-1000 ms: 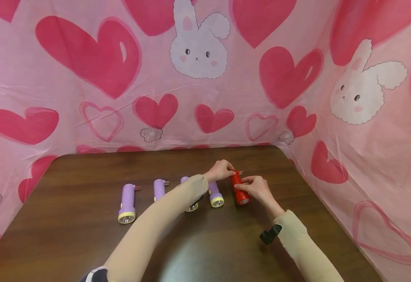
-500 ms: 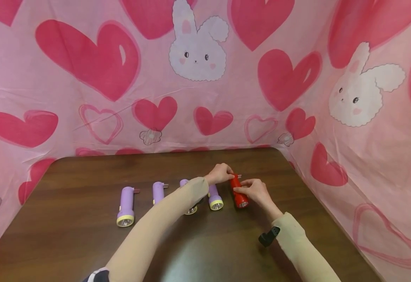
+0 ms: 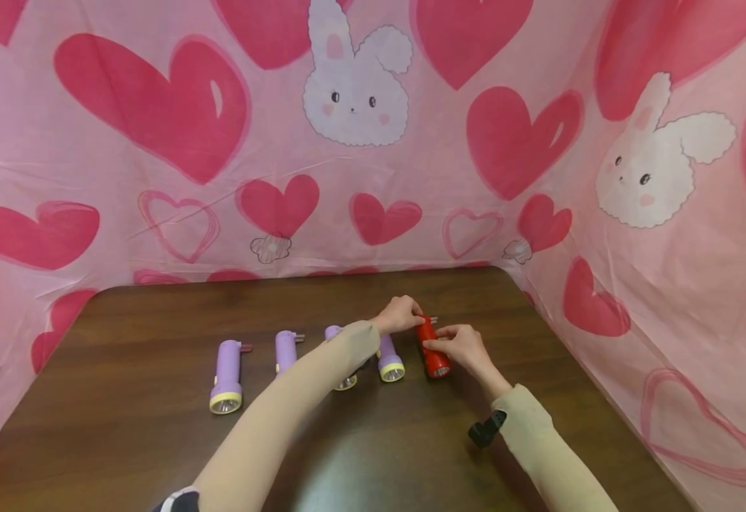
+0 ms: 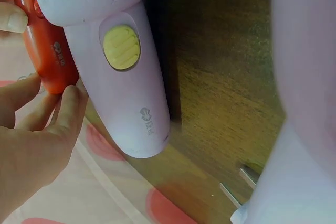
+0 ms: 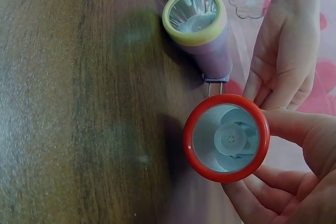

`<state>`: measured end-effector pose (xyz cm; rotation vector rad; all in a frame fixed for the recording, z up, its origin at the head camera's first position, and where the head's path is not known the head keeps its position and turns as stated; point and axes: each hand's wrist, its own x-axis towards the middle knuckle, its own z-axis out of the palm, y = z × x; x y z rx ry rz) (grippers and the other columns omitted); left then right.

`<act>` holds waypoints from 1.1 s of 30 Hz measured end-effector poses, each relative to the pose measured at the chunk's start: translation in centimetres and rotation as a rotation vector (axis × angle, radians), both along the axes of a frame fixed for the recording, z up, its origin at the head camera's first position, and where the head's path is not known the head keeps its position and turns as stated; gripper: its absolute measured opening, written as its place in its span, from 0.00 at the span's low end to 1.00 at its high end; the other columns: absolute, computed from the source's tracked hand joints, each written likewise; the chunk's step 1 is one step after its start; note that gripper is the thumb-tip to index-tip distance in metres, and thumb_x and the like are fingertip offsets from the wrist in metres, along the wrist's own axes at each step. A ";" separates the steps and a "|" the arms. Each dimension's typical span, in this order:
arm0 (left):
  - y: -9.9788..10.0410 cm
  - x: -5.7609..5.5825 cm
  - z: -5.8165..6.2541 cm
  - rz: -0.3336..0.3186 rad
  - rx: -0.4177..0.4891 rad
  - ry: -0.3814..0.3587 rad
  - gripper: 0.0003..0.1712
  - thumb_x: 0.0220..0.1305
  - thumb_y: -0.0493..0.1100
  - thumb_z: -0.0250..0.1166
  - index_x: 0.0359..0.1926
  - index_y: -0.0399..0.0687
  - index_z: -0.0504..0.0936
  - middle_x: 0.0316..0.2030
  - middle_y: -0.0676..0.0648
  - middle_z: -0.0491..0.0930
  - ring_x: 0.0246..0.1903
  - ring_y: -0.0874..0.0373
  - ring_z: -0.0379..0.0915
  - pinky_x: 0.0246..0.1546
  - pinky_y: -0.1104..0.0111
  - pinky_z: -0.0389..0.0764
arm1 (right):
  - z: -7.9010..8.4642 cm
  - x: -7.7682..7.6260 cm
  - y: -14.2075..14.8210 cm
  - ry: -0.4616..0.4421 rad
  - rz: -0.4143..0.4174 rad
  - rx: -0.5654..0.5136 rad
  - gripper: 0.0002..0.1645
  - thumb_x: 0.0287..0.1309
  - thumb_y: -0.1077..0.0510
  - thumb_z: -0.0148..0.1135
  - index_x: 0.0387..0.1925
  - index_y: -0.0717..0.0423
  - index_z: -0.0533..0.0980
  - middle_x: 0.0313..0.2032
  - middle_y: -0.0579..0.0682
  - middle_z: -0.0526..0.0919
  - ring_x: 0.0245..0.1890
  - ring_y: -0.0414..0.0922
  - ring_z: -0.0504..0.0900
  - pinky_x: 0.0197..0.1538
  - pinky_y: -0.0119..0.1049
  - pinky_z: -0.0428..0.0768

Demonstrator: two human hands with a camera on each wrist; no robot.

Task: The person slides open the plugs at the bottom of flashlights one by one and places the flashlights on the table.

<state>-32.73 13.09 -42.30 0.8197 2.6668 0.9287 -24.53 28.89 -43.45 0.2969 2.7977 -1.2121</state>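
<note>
A red flashlight (image 3: 433, 352) lies at the right end of a row of purple ones, its lens toward the person. My left hand (image 3: 398, 314) pinches its tail end from the far side; in the left wrist view, thumb and fingers of that hand (image 4: 42, 135) close around the red tail. My right hand (image 3: 469, 347) grips the body from the right with thumb and fingers. The lens rim of the red flashlight (image 5: 191, 153) faces the right wrist camera. Just left of it sits a purple flashlight (image 3: 390, 366) with a yellow rim and yellow switch (image 4: 122, 47).
Farther left on the brown wooden table (image 3: 373, 448) are more purple flashlights, including the leftmost one (image 3: 227, 373) and another one (image 3: 286, 348). My left forearm crosses over part of the row. Pink heart-patterned cloth (image 3: 321, 156) hangs behind and on the right.
The head view has shifted slightly. Both hands stay on the red flashlight in nearly the same place, and the purple flashlights have not moved.
</note>
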 end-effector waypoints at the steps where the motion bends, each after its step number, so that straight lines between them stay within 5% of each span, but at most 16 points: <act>1: 0.0 0.0 0.0 0.002 -0.002 -0.002 0.13 0.66 0.41 0.64 0.46 0.39 0.87 0.45 0.44 0.88 0.45 0.53 0.82 0.44 0.69 0.81 | 0.0 -0.1 0.0 -0.005 0.000 -0.001 0.26 0.56 0.48 0.71 0.50 0.62 0.82 0.43 0.61 0.87 0.34 0.46 0.83 0.44 0.40 0.87; 33: 0.6 -0.6 0.1 0.014 -0.102 -0.019 0.13 0.66 0.42 0.64 0.46 0.39 0.87 0.44 0.44 0.88 0.40 0.55 0.80 0.42 0.69 0.82 | -0.6 -0.6 0.0 -0.038 -0.007 -0.024 0.26 0.57 0.48 0.71 0.51 0.61 0.81 0.46 0.61 0.86 0.34 0.46 0.82 0.42 0.37 0.86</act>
